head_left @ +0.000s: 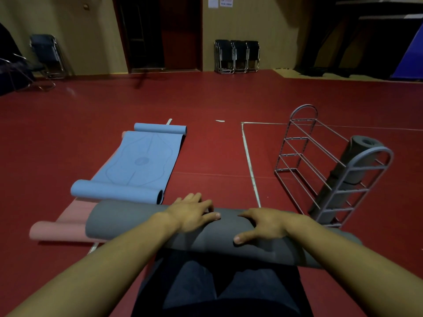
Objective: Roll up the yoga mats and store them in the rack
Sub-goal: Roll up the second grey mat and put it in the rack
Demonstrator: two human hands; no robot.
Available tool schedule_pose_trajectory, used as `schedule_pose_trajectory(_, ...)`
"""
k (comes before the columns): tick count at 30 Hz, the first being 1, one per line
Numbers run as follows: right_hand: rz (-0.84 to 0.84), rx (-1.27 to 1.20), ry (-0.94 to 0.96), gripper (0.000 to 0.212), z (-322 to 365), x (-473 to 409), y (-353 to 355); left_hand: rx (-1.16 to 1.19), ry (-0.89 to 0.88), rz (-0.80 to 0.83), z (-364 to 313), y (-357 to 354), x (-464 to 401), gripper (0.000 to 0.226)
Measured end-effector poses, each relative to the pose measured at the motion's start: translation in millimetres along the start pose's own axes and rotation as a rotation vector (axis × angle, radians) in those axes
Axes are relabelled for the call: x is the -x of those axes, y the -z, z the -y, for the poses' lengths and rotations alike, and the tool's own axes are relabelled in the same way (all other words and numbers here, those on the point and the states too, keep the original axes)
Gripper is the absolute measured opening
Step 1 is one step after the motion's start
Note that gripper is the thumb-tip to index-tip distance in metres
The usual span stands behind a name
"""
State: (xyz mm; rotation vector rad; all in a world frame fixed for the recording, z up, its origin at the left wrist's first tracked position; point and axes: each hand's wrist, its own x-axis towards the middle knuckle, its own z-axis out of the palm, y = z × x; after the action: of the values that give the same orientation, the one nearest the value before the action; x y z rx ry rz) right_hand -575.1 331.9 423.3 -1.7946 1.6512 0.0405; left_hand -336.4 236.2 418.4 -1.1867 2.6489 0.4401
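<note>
Under both hands lies the rolled grey mat [142, 221] on the floor; left hand [191, 215] and right hand [266, 225] press it, fingers spread flat; beyond the left fingers a blue mat [139, 161]; right of the right fingers the rack [332, 165].

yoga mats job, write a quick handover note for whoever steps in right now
Left hand and right hand: both lie flat on the rolled grey mat in front of the knees, fingers spread.
Blue mat: on the floor beyond, mostly flat, both ends curled.
Pink mat: at left, partly under the other two, near end curled.
Rack: at right, another rolled grey mat stands in it.
Left: store this roll, then roll and store blue and pink.
</note>
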Motion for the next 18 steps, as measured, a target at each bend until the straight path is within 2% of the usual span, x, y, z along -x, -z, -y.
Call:
schedule_pose_trajectory(2,-0.011,0.009,-0.030,0.093,-1,-1,2,-0.013,-0.038,-0.042,0,1,1,0.065)
schedule_pose_trajectory(6,-0.070,-0.027,-0.064,0.078,-11,-8,0,-0.076,-0.086,0.022,1,11,4,0.092)
schedule_pose_trajectory(8,-0.096,-0.033,-0.036,0.073,-11,-8,1,-0.088,-0.101,0.050,2,11,3,0.090)
schedule_pose_trajectory(12,-0.203,0.123,-0.054,0.069,-12,-12,5,0.000,-0.084,0.056,5,9,-3,0.077)
schedule_pose_trajectory(18,-0.170,0.196,-0.020,0.061,-1,-16,21,-0.087,-0.056,-0.049,8,6,-7,0.076)
